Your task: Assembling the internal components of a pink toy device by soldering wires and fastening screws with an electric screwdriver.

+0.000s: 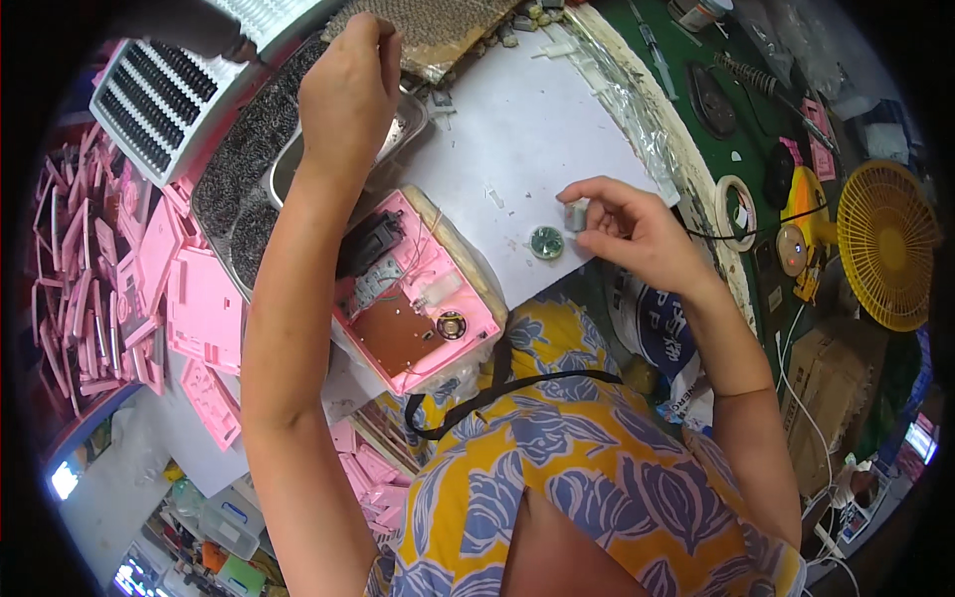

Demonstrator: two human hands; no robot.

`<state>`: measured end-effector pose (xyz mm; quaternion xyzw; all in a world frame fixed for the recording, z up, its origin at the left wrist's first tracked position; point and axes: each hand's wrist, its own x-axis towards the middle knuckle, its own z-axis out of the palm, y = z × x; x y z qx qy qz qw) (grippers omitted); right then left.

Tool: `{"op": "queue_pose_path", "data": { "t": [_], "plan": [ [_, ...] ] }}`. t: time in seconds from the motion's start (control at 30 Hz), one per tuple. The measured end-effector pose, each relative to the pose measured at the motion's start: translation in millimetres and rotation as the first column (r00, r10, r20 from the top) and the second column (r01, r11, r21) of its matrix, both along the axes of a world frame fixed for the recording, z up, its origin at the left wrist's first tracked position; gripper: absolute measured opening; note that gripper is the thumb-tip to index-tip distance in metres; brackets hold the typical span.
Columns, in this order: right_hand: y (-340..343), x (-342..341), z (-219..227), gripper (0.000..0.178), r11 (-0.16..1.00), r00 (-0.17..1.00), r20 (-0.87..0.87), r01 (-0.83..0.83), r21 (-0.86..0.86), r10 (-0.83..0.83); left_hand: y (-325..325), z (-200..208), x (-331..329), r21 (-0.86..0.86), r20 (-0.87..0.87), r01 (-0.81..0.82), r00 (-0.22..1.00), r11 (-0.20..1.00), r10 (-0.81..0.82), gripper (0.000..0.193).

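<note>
My left hand [348, 95] is raised over a metal tray [403, 124], its fingers pinched together. Whatever is between those fingertips is hidden. My right hand [637, 234] holds a small grey-white block [575, 215] between thumb and fingers. Just below and left of that block, a small round green piece [546, 242] lies near the edge of the white work surface [527, 129]. In front of me sits an open pink plastic casing [403, 378], fitted with a black part [373, 242], thin wires and a round speaker [452, 325].
A dark electric screwdriver [189, 30] points in from the upper left, near a white tray with black rows [159, 99]. Black screws [239, 189] fill a wide tray. Pink parts [90, 269] pile up left. A yellow fan [888, 244] stands right, near a tape roll [734, 211].
</note>
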<state>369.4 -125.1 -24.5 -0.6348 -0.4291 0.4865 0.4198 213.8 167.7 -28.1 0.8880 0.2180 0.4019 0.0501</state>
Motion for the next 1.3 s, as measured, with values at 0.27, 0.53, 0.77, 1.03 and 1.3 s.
{"op": "queue_pose_path", "data": {
  "t": [0.27, 0.53, 0.77, 1.03, 1.3],
  "plan": [
    [8.9, -24.7, 3.4, 0.037, 0.987, 0.813, 0.568, -0.161, 0.011, 0.126, -112.7, 43.3, -75.7, -0.679, 0.170, 0.221, 0.975, 0.700, -0.143, 0.012],
    [13.6, -36.9, 4.4, 0.037, 0.965, 0.612, 0.778, -0.261, 0.031, 0.141, -175.4, 32.6, -136.6, -0.855, 0.277, 0.327, 0.944, 0.403, -0.178, 0.015],
    [15.6, -76.0, 36.4, 0.046, 0.994, 0.945, -0.327, 0.017, 0.104, 0.018, -202.5, 20.1, -141.5, -0.935, 0.345, 0.337, 0.936, 0.113, 0.065, 0.029],
    [30.2, -99.7, 21.9, 0.048, 0.995, 0.790, -0.605, -0.097, 0.031, 0.096, -204.2, 21.1, -141.8, -0.926, 0.374, 0.377, 0.919, 0.001, 0.121, 0.048],
    [23.6, -100.5, 22.0, 0.045, 0.957, 0.978, 0.062, -0.207, 0.203, 0.199, -208.3, 17.6, -142.5, -0.921, 0.359, 0.332, 0.927, 0.205, 0.109, 0.044]
  ]
}}
